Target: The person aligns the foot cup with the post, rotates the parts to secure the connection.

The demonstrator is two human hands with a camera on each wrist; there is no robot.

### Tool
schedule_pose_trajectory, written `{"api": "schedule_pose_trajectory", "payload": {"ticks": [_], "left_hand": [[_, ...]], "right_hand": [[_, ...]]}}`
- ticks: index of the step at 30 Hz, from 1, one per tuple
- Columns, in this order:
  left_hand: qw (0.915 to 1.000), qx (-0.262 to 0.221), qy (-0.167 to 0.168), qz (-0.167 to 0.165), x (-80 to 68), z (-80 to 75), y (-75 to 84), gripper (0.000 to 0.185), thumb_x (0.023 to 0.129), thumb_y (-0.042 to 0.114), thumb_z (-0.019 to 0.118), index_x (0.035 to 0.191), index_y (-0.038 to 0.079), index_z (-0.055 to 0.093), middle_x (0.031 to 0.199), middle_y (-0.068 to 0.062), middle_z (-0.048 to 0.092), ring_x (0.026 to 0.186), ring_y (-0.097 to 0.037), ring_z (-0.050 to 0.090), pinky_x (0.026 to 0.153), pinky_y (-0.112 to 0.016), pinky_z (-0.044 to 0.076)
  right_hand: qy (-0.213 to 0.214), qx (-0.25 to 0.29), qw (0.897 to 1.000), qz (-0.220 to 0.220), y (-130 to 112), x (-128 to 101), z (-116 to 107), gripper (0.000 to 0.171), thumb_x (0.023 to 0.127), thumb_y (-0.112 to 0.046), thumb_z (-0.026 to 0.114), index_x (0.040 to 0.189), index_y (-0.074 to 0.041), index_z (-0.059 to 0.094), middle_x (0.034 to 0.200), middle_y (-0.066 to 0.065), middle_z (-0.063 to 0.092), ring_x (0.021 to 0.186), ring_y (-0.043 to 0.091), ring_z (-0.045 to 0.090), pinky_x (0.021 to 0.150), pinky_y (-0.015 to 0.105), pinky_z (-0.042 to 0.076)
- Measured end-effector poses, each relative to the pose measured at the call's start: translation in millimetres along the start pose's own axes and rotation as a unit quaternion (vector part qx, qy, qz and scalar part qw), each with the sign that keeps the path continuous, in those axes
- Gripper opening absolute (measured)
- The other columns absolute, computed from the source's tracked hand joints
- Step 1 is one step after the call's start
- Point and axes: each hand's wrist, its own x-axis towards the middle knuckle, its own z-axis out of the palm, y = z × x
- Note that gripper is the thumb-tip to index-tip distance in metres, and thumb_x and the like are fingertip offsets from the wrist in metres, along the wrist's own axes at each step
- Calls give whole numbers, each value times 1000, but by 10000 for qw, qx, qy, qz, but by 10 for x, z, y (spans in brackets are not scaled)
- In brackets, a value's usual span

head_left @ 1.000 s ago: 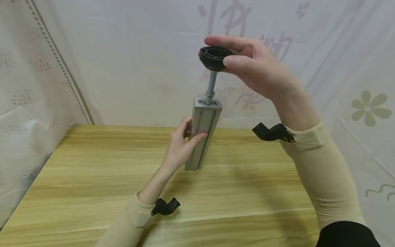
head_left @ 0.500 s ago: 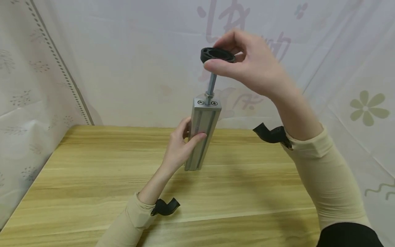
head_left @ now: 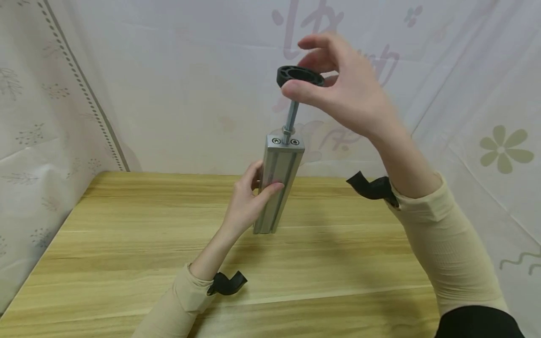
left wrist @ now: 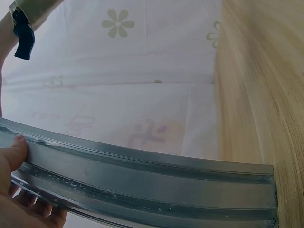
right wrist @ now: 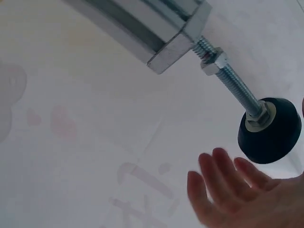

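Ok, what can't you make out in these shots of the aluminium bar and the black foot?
- Head view: right hand hides the far rim of the black foot.
- Left wrist view: aluminium bar cut off by the edges.
- Right wrist view: thumb contact out of frame.

Faint brush-style characters are printed on the backdrop cloth (head_left: 321, 28), too pale and too folded to be read. No label, brand or number is seen on the aluminium profile (head_left: 276, 183).
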Motion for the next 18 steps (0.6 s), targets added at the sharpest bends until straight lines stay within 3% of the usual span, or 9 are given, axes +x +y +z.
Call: {"api": "schedule_pose_trajectory", "payload": {"ticks": [1, 3, 6, 8, 11, 14, 18], "left_hand": [[10000, -4, -2, -12, 0, 2, 0, 50, 93, 13, 75, 139, 9, 56, 125, -13, 70, 109, -26, 69, 90, -38, 57], [10000, -13, -5, -35, 0, 3, 6, 50, 93, 13, 75, 139, 9, 55, 124, -12, 70, 109, -25, 68, 90, -38, 57], [10000, -9, -10, -44, 0, 5, 9, 49, 94, 14, 74, 139, 9, 55, 124, -13, 70, 109, -25, 68, 91, -39, 56], [10000, 4, -10, -29, 2, 8, 6, 49, 94, 14, 74, 138, 9, 56, 123, -13, 70, 109, -25, 68, 90, -38, 56], [10000, 28, -5, 14, 5, 11, 6, 48, 94, 14, 74, 138, 8, 56, 123, -13, 70, 108, -25, 68, 90, -37, 57], [10000, 31, -2, 26, 7, 12, 11, 47, 94, 14, 74, 137, 8, 56, 123, -13, 70, 108, -25, 68, 90, -38, 56], [10000, 28, 4, -3, 6, 6, 20, 48, 94, 15, 74, 138, 9, 56, 123, -12, 70, 108, -24, 68, 92, -38, 55]], "right_hand": [[-158, 463, 9987, -160, 31, 9, -16, 65, 91, -34, 76, 149, -20, 49, 140, 2, 61, 130, 13, 56, 108, 33, 46], [-575, 1432, 9866, -534, 97, 33, -49, 63, 94, -21, 71, 152, -15, 47, 148, 7, 58, 141, 17, 52, 112, 33, 45], [-1207, 2596, 9529, -1002, 208, 64, -78, 61, 96, -5, 60, 154, -6, 43, 155, 15, 51, 148, 22, 45, 115, 28, 42], [-1435, 3037, 9344, -1188, 267, 81, -85, 59, 96, 0, 54, 154, -2, 42, 155, 19, 50, 149, 25, 44, 117, 26, 40], [-1598, 3463, 9147, -1333, 322, 99, -83, 57, 96, 3, 48, 153, 4, 42, 153, 22, 52, 147, 28, 47, 120, 28, 37], [-1692, 3531, 9101, -1358, 340, 109, -94, 54, 97, 3, 47, 151, 6, 44, 150, 21, 55, 145, 28, 50, 121, 30, 36], [-1597, 3302, 9223, -1216, 328, 105, -109, 51, 97, 3, 50, 148, 6, 48, 146, 20, 59, 138, 27, 56, 118, 29, 40]]}}
